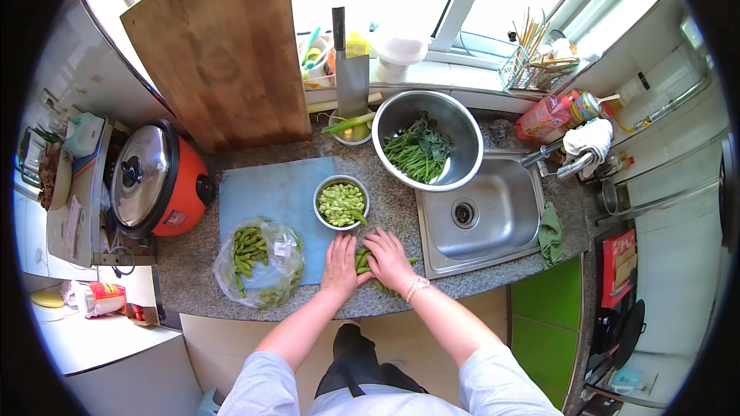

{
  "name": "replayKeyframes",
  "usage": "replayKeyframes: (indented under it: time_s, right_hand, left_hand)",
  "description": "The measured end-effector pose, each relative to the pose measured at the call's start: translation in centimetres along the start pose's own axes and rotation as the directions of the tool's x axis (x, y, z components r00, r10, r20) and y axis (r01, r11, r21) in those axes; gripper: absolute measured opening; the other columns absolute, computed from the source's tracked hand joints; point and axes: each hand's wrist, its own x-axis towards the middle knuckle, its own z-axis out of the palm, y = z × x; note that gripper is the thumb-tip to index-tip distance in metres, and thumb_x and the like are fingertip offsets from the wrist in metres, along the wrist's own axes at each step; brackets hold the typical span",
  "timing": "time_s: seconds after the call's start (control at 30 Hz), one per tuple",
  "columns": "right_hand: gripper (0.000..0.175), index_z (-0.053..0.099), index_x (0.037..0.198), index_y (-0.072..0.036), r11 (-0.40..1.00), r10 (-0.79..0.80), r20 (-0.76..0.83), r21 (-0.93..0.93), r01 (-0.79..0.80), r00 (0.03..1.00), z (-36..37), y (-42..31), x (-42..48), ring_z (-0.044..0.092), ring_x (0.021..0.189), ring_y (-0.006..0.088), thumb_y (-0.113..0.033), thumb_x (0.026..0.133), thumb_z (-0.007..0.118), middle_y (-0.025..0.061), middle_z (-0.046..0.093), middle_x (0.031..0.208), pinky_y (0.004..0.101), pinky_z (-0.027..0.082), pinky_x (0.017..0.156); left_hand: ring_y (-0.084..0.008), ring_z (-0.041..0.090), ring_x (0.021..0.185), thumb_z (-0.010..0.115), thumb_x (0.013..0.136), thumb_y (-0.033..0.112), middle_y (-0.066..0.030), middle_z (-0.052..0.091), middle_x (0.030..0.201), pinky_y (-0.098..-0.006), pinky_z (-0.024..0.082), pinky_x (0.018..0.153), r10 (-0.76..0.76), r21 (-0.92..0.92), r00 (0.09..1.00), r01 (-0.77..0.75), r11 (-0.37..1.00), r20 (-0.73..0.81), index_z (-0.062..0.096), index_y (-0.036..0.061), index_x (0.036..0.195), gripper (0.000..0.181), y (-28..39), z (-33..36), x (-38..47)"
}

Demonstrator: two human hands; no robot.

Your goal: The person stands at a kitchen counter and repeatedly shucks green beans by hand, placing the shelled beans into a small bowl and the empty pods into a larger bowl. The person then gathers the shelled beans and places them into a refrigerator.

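My left hand lies palm down at the right edge of a blue mat, fingers stretched out and thumb pointing right. Beside it, my right hand rests over a small heap of green edamame pods, partly covering it. Whatever is under the right palm is hidden. Just beyond my fingertips stands a small metal bowl of shelled green beans, with a pod on its near rim. To the left, a clear plastic bag holds more pods.
A large steel bowl of leafy greens overlaps the sink. A cleaver stands upright behind the mat, near a tall wooden cutting board. An orange rice cooker stands left; a green cloth hangs at the sink's right.
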Motion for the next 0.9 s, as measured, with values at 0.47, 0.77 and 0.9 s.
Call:
replayKeyframes:
  time_s: [0.47, 0.77, 0.9]
  right_hand:
    - [0.018, 0.063, 0.103, -0.005, 0.889, 0.380, -0.200, 0.349, -0.297, 0.903, -1.2, -0.2, 0.4, 0.063, 0.091, 0.0266, -0.003, 0.085, 0.065, 0.0107, 0.064, 0.097, 0.0386, 0.049, 0.084]
    - [0.063, 0.035, 0.141, 0.003, 0.847, 0.518, -0.357, 0.086, -0.525, 0.777, -1.2, -4.0, -10.7, 0.030, 0.140, 0.0411, -0.020, 0.088, 0.060, 0.0249, 0.032, 0.148, 0.0475, 0.025, 0.115]
    - [0.096, 0.022, 0.148, -0.003, 0.867, 0.468, -0.225, -0.070, -0.494, 0.854, 0.5, -4.7, -9.0, 0.018, 0.144, 0.0443, -0.036, 0.076, 0.076, 0.0262, 0.022, 0.153, 0.0554, 0.017, 0.117]
  left_hand:
    - [-0.0402, 0.033, 0.137, 0.086, 0.063, 0.041, -0.0199, 0.039, 0.140, -0.0521, 0.028, 0.112, 0.025, -0.156, 0.999, -0.028, 0.987, -0.020, 0.031, 0.0016, 0.141, 0.103, -0.4, -0.6, -0.3]
    - [-0.0435, 0.026, 0.140, 0.084, 0.062, 0.051, -0.0240, 0.028, 0.149, -0.0545, 0.023, 0.114, 0.166, -0.086, 0.979, -0.156, 0.984, 0.117, 0.030, 0.0064, 0.147, 0.110, 2.0, -1.2, 2.7]
    - [-0.0406, 0.026, 0.142, 0.071, 0.082, 0.041, -0.0189, 0.037, 0.147, -0.0553, 0.019, 0.117, 0.157, -0.111, 0.976, -0.141, 0.984, 0.153, 0.037, 0.0039, 0.144, 0.080, 2.9, 1.1, 3.5]
